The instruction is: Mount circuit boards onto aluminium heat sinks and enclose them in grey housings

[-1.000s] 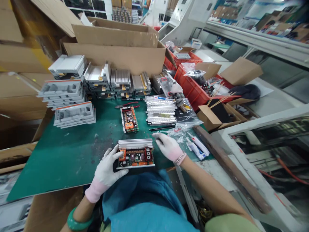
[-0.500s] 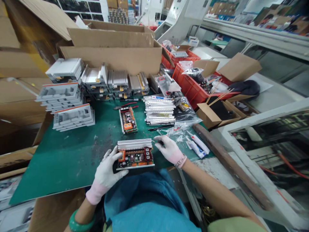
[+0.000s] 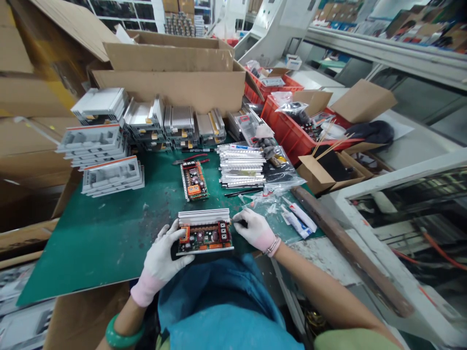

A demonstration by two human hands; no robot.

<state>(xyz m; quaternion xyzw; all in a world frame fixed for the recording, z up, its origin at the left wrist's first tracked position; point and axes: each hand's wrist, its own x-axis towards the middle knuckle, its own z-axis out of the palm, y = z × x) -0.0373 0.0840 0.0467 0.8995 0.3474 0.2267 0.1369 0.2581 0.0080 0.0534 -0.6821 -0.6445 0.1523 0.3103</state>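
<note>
In the head view a circuit board (image 3: 206,236) full of parts sits in a finned metal heat sink (image 3: 202,217) at the table's near edge. My left hand (image 3: 164,250), in a white glove, grips its left end, thumb at the near side and fingers over the board's corner. By the right end is my right hand (image 3: 255,228), gloved too, thumb and forefinger pinched together; whatever lies between the tips is too small to make out. Farther back lies a second circuit board (image 3: 194,181), with red-handled pliers (image 3: 191,159) behind it.
Metal strips (image 3: 241,167) are piled at the back centre. Stacks of heat sinks (image 3: 178,121) and grey housings (image 3: 111,177) line the back and left. Glue tubes (image 3: 301,221) and a plastic bag (image 3: 280,175) lie right. Red crates (image 3: 284,129) stand beyond, near a cardboard box (image 3: 317,175).
My right hand has moved slightly down, bringing its fingertips lower beside the heat sink's right end. My left hand keeps its hold on the assembly.
</note>
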